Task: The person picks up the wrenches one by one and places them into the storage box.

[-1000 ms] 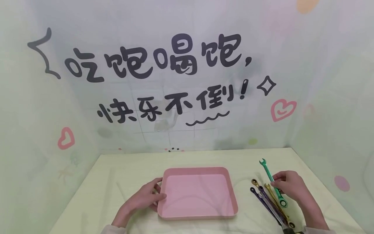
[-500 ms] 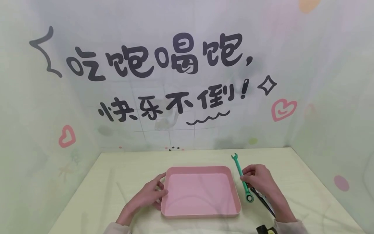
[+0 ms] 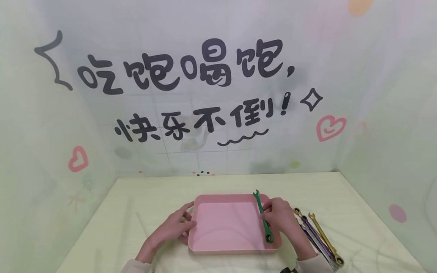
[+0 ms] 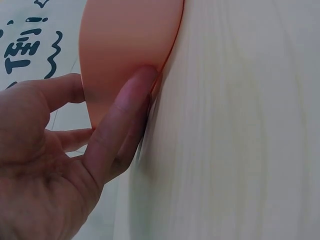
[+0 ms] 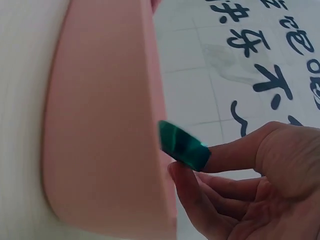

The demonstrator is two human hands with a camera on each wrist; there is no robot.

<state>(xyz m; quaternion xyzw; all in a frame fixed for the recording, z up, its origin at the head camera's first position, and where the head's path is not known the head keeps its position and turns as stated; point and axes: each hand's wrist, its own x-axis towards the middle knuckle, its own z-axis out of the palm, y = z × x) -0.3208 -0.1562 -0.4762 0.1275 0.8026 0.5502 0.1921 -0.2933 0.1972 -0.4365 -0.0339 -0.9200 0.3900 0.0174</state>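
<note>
A shallow pink tray sits on the table, and my left hand holds its left side with the thumb at the rim. The left wrist view shows the fingers against the tray's outer wall. My right hand pinches a green combination wrench by the middle of its shaft, over the tray's right side. Its open end points to the back, its ring end to the front. In the right wrist view the wrench shows end-on between thumb and finger, right at the tray's rim.
Several more wrenches lie bunched on the table to the right, among them a gold wrench and a purple wrench. The right forearm passes close beside them. A printed curtain stands behind the pale table.
My right hand has carried the green wrench leftward from above the bunch to over the tray's right side. The tray has shifted slightly right, with my left hand still on it.
</note>
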